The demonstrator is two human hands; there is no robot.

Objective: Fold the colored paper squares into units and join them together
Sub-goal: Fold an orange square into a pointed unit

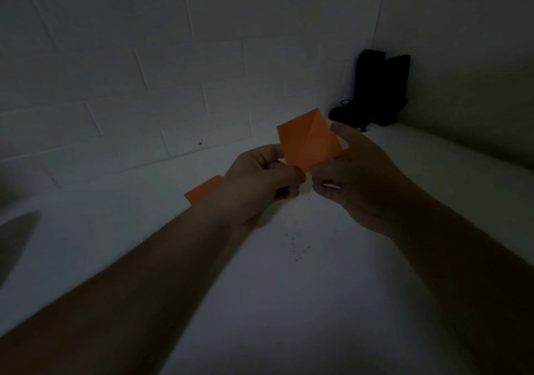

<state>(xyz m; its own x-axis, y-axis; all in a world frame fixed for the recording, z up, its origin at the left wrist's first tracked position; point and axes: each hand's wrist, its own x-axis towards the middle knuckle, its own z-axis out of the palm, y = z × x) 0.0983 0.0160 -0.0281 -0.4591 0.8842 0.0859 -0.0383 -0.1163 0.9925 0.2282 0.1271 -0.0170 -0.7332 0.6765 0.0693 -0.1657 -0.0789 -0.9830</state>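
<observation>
An orange folded paper point(307, 140) is held up above the white table point(289, 288), with a crease running down its face. My left hand point(260, 178) pinches its lower left corner between thumb and fingers. My right hand point(355, 172) grips its lower right edge, thumb raised beside the paper. A second orange paper point(202, 191) lies flat on the table, partly hidden behind my left wrist.
The scene is dim. A white brick wall point(144, 85) stands close behind the table. A black object point(375, 88) stands in the back right corner. Small dark specks point(297, 244) dot the table between my forearms.
</observation>
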